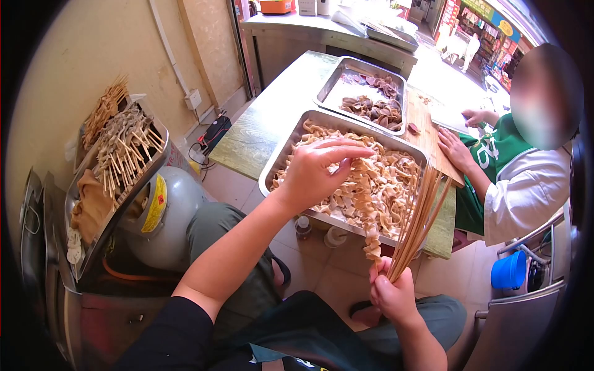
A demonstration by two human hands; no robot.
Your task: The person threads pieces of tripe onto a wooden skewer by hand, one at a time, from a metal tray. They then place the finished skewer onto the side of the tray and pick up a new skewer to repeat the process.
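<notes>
Over a metal tray (267,176) full of pale, curled meat strips (396,164), my left hand (322,167) bends its fingers together at the upper end of a loaded skewer (370,213). Whether a strip lies between those fingertips is hidden. My right hand (394,290), nearer my lap, is closed around the lower end of that skewer and a fanned bundle of bare wooden sticks (421,222). Folded strips run along the skewer, which stands roughly upright beside the sticks.
A second tray (318,99) holds darker slices. At right a co-worker (520,161) has both hands by a wooden board (427,139). Finished skewers (127,145) fill a container at left, above a gas cylinder (167,216). A blue bucket (508,270) hangs at right.
</notes>
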